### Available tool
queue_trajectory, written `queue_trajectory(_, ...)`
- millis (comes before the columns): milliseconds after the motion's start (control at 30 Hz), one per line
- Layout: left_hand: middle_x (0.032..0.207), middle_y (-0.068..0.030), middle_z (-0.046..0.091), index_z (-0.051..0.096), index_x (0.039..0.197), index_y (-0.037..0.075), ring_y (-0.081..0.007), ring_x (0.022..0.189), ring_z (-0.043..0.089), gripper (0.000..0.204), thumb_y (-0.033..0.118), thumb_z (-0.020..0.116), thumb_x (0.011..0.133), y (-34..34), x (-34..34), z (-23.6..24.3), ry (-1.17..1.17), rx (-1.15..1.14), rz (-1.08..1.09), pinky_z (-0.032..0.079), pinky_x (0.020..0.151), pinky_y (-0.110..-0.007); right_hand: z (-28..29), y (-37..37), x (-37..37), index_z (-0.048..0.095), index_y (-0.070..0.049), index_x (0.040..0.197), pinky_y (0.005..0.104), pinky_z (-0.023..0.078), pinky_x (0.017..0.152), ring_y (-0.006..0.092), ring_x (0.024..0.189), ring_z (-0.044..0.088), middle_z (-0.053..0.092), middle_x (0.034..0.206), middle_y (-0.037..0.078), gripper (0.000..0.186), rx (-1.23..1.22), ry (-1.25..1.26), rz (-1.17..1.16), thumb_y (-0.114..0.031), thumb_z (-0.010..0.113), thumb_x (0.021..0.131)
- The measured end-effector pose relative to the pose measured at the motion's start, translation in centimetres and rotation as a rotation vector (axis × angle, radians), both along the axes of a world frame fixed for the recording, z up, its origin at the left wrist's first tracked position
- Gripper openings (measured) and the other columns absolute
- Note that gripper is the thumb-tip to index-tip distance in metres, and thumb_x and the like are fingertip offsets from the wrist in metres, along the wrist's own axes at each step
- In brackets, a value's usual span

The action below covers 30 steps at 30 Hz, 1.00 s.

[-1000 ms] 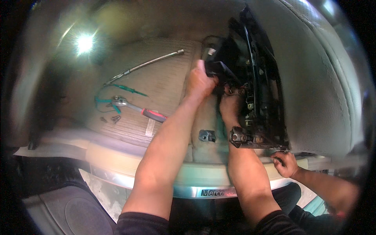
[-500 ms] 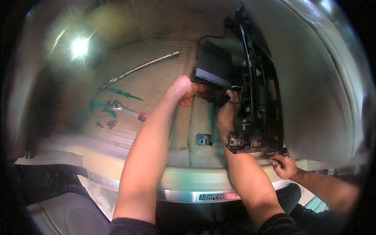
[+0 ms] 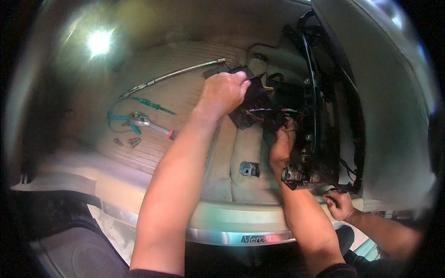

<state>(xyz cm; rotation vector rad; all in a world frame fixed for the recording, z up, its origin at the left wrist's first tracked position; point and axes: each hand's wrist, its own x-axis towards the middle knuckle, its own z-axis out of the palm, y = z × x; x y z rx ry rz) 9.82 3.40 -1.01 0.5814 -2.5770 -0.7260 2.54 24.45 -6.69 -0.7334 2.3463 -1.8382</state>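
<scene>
My left hand point(image 3: 225, 90) is closed on the upper side of a black electronic module box point(image 3: 257, 95), which sits tilted above the carpet with its wired side showing. Colored wires point(image 3: 259, 110) run from the box toward the seat frame. Low beside that frame, my right hand point(image 3: 288, 129) has its fingers closed at the dark wire bundle, partly hidden by cables. A tipped car seat's black metal frame and rail point(image 3: 315, 102) stands to the right of both hands.
On the ribbed carpet lie a long metal bar point(image 3: 174, 76), a green test probe point(image 3: 155, 106), a ratchet point(image 3: 150, 125) and several bolts point(image 3: 133, 142). A floor bracket point(image 3: 249, 169) lies near the door sill point(image 3: 232, 217). Another person's hand point(image 3: 340, 205) holds the seat's lower corner.
My left hand has shifted up and tipped the module box over, so its wired side shows. The seat frame appears further right in view. My right hand stays at the wires.
</scene>
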Motion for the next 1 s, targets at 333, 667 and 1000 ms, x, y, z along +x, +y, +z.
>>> queue_trajectory(333, 0.098, -0.0268, 0.068, 0.064, 0.093, -0.002, -0.0433, 0.096, 0.066, 0.028, 0.025, 0.059, 0.087, 0.8, 0.8, 2.9, -0.289, 0.216, -0.074, 0.052, 0.086, -0.05, 1.2, -1.3, 1.1, 0.056, 0.0, 0.123, 0.0368, 0.041, 0.099, 0.0252, 0.106, 0.054, 0.058, 0.119, 0.014, 0.029, -0.038, -0.029, 0.019, -0.015, 0.056, 0.099)
queue_trajectory(667, 0.099, -0.0282, 0.067, 0.059, 0.105, 0.0, -0.0441, 0.099, 0.064, 0.025, 0.019, 0.055, 0.09, -0.2, 0.2, 0.1, -0.221, 0.148, -0.066, 0.052, 0.086, -0.051, 1.4, -1.9, 0.1, 0.057, -0.004, 0.12, 0.0356, 0.038, 0.103, 0.0221, 0.112, 0.05, 0.052, 0.118, 0.011, 0.024, -0.003, 0.046, 0.058, -0.019, 0.048, 0.103)
queue_trajectory(1000, 0.092, -0.0229, 0.068, 0.064, 0.101, 0.001, -0.0389, 0.09, 0.067, 0.028, 0.023, 0.063, 0.085, 0.2, 0.1, 0.1, -0.031, 0.279, 0.004, 0.053, 0.082, -0.045, 2.1, -2.5, 0.5, 0.056, -0.005, 0.121, 0.0367, 0.039, 0.103, 0.0233, 0.118, 0.049, 0.051, 0.124, 0.012, 0.026, 0.036, 0.132, -0.056, -0.022, 0.057, 0.101)
